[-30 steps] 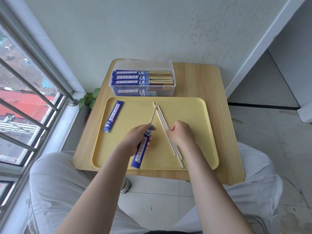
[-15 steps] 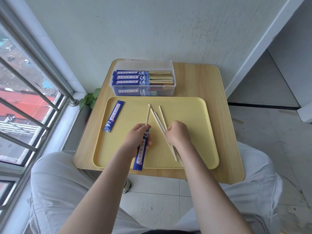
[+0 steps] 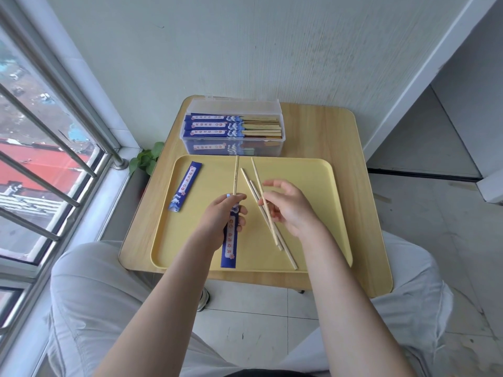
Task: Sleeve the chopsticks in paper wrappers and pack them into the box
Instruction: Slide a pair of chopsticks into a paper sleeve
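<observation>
Fingers (image 3: 241, 210) of left hand (image 3: 220, 221) curled round blue paper wrapper (image 3: 229, 243), one chopstick (image 3: 235, 175) projecting from its top. Right hand (image 3: 288, 208) pinching a second chopstick (image 3: 258, 183), remaining fingers spread. Two loose chopsticks (image 3: 285, 251) lying beneath on yellow tray (image 3: 313, 180). Spare wrapper (image 3: 185, 187) at tray's left. Clear box (image 3: 234, 130) of sleeved pairs just beyond tray, on wooden table (image 3: 326, 131).
</observation>
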`<action>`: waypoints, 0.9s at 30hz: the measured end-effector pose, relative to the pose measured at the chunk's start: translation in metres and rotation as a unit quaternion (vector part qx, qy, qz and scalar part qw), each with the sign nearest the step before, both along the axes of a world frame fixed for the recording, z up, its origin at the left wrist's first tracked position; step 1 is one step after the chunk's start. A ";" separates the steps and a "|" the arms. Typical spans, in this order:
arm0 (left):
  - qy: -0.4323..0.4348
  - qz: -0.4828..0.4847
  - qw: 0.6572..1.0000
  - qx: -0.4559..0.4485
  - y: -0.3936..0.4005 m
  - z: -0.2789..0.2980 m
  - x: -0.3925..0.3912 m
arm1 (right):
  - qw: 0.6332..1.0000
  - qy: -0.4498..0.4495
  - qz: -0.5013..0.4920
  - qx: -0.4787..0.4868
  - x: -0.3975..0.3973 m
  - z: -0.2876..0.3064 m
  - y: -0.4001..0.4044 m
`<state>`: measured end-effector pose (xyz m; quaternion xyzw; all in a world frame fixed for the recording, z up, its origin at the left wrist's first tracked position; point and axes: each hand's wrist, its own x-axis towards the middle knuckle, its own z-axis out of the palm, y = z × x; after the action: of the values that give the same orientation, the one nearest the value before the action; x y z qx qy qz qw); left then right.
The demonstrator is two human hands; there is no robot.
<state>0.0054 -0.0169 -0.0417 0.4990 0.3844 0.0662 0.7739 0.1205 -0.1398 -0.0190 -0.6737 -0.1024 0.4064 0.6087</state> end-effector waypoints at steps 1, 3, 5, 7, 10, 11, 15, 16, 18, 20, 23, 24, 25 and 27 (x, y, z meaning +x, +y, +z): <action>-0.002 0.004 1.000 0.000 0.001 0.000 0.000 | 1.000 0.002 0.001 0.016 0.000 0.001 0.000; -0.006 0.014 1.000 -0.002 0.002 0.001 -0.001 | 0.998 0.023 0.001 0.056 0.000 0.002 -0.001; -0.014 0.024 1.000 -0.007 0.002 0.001 -0.001 | 0.994 0.054 0.001 0.090 0.001 0.005 -0.002; -0.023 0.031 0.999 -0.011 0.001 0.002 0.000 | 0.991 0.071 0.000 0.113 0.001 0.006 -0.003; -0.030 0.039 0.999 -0.021 0.000 0.003 0.002 | 0.990 0.065 -0.013 0.124 0.001 0.005 -0.005; -0.031 0.041 0.998 -0.025 0.000 0.003 0.003 | 0.990 0.063 -0.019 0.126 0.001 0.005 -0.005; -0.018 0.036 0.999 -0.027 0.000 0.003 0.003 | 0.990 0.041 -0.070 0.117 0.003 0.002 -0.006; -0.009 0.030 0.999 -0.023 0.000 0.003 0.002 | 0.990 0.035 -0.086 0.110 0.004 0.001 -0.007; 0.013 0.016 1.000 -0.009 -0.001 0.003 0.001 | 0.989 0.021 -0.107 0.096 0.007 -0.002 -0.008; 0.039 -0.006 0.999 0.002 -0.002 0.003 0.000 | 0.989 0.013 -0.125 0.084 0.008 -0.004 -0.008; 0.081 -0.069 0.994 0.005 -0.004 0.003 -0.002 | 0.977 0.015 -0.189 0.101 0.009 -0.006 -0.005; 0.095 -0.099 0.990 0.009 -0.004 0.003 -0.003 | 0.969 0.015 -0.223 0.105 0.011 -0.006 -0.004; 0.107 -0.132 0.985 0.012 -0.004 0.004 -0.004 | 0.961 0.011 -0.257 0.103 0.013 -0.007 -0.003; 0.119 -0.183 0.976 0.012 -0.005 0.005 -0.006 | 0.948 0.002 -0.304 0.095 0.018 -0.009 -0.003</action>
<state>-0.0003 -0.0222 -0.0367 0.5749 0.3745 -0.1315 0.7155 0.1382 -0.1428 -0.0277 -0.6112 0.0706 0.1921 0.7645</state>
